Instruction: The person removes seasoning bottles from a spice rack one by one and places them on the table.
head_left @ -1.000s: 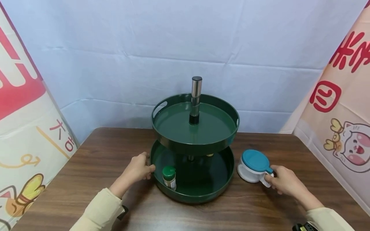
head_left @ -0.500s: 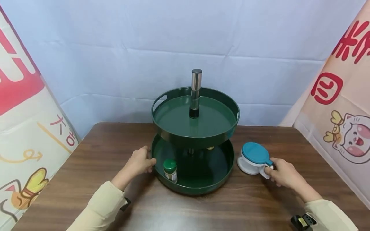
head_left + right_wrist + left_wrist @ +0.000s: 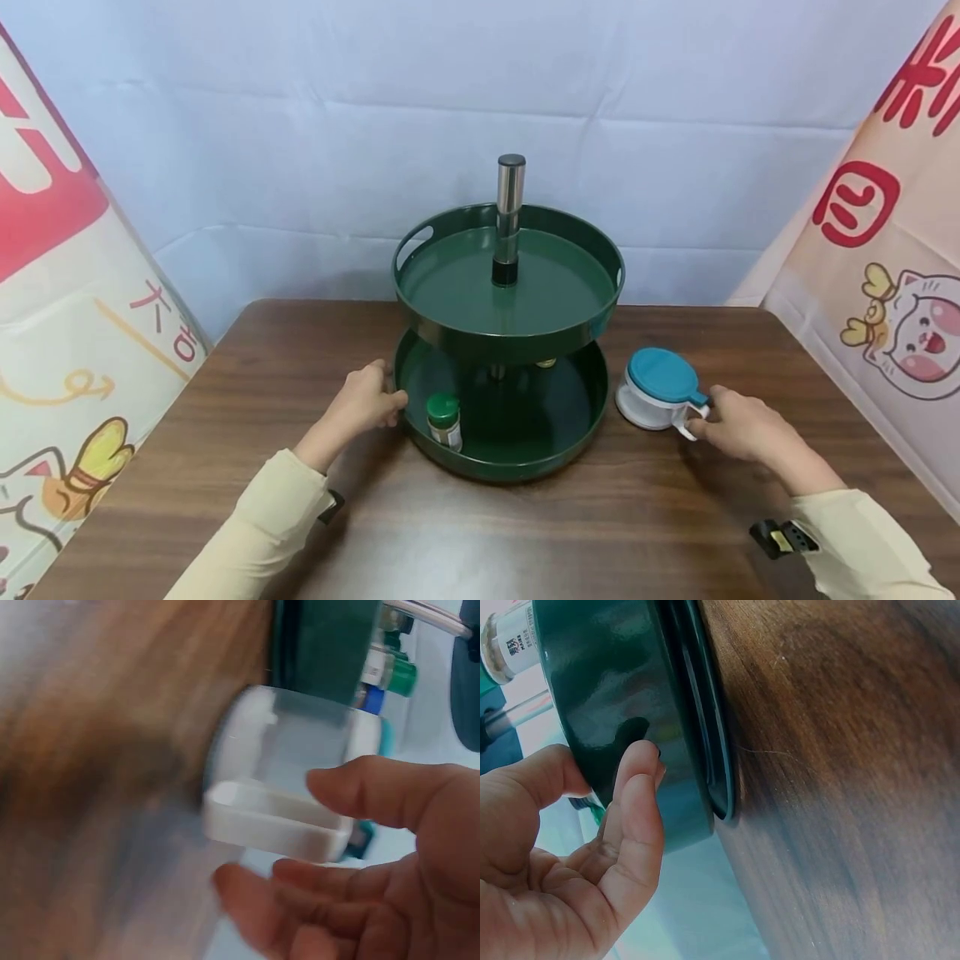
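Note:
A dark green two-tier round tray stand (image 3: 510,325) with a metal centre post is on the table. My left hand (image 3: 367,400) pinches the left wall of its lower tray (image 3: 607,682), thumb at the rim and fingers along the outside. Just inside that wall is a green-capped seasoning bottle (image 3: 444,421). To the right of the stand sits a clear and white jar (image 3: 652,404) with a blue lid (image 3: 663,375) and a side handle (image 3: 274,825). My right hand (image 3: 746,425) is at this handle, thumb and fingers spread around it with a gap visible in the right wrist view.
The brown wooden table (image 3: 480,542) extends in front of the stand. A gold-coloured item (image 3: 546,363) shows partly under the upper tray. Pale cloth (image 3: 337,167) hangs behind, with printed banners (image 3: 885,275) at both sides.
The view has tilted down, so everything sits higher in the frame. My right hand's fingers have loosened from the jar's handle. My left hand stays at the lower tray's wall.

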Available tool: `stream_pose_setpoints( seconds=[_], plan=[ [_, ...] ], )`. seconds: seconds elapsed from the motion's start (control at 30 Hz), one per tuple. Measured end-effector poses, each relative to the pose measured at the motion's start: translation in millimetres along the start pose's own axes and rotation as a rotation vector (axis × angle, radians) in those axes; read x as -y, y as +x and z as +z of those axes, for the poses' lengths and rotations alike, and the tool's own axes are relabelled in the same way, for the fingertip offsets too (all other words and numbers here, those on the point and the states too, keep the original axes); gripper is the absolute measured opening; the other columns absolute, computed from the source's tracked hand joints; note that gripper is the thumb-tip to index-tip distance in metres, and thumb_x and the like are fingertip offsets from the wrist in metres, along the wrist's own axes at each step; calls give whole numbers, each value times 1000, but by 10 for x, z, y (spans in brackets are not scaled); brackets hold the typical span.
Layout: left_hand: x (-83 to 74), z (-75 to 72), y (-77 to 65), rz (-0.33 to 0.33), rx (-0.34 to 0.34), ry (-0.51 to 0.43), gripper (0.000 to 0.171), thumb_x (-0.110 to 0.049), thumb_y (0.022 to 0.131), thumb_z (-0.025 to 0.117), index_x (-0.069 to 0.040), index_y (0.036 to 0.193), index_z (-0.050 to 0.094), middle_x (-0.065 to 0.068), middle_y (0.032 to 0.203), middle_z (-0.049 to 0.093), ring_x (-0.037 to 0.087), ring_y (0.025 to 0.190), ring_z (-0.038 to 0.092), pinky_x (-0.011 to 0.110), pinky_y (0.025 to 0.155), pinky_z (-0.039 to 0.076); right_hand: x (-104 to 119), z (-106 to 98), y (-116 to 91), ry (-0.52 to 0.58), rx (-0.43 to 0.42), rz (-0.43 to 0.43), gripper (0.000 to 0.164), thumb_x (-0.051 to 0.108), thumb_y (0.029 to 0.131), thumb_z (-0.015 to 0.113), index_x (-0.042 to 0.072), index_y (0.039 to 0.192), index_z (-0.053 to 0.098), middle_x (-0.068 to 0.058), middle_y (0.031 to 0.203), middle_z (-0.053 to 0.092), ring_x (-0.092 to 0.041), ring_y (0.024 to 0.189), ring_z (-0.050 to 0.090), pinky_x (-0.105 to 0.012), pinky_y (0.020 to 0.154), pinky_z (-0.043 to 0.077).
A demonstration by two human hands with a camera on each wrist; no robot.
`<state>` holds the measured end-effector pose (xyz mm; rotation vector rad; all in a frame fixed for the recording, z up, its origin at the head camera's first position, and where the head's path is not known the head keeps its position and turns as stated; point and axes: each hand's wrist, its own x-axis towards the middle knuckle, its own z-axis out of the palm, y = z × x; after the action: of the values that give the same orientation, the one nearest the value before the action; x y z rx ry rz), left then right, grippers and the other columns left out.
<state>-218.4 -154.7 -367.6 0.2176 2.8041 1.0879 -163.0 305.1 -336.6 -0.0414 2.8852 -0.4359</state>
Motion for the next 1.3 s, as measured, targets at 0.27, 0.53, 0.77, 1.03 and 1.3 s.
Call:
stream_pose_setpoints(
  seconds=[0.27,0.53,0.77,1.03,1.3],
  plan=[
    [-19,-18,2,-19,32,-7,52,-13,81,56,10,124,39,7,60,59,19,51,58,31,52,51,157,-225,-151,-63,29,18,41,41,82,59,1,92,58,-10,76,57,-25,65,50,-40,49,41],
    [-43,-102,51,-8,15,-6,54,-14,82,57,11,126,38,9,62,60,20,54,60,31,52,52,431,-309,-80,-40,18,-62,35,33,84,58,0,94,58,-6,73,55,-21,63,47,-36,51,39],
    [-26,-28,14,4,35,12,54,-13,81,56,12,125,38,6,55,59,22,51,59,31,52,51,535,-156,-97,2,48,-95,37,31,85,59,-2,101,57,-10,81,59,-21,65,49,-36,55,41],
    [-15,23,-11,17,12,6,52,-12,79,56,11,123,41,4,52,58,21,48,58,31,53,50,644,27,-49,98,25,-162,45,27,87,58,-9,113,53,-9,75,61,-15,58,54,-34,52,46],
    [-14,16,-11,-6,7,26,52,-14,80,57,10,123,41,4,53,58,16,46,55,33,61,50,729,157,69,191,-22,-185,51,28,91,53,-14,120,47,-5,54,53,-15,54,58,-32,50,49]
  ],
)
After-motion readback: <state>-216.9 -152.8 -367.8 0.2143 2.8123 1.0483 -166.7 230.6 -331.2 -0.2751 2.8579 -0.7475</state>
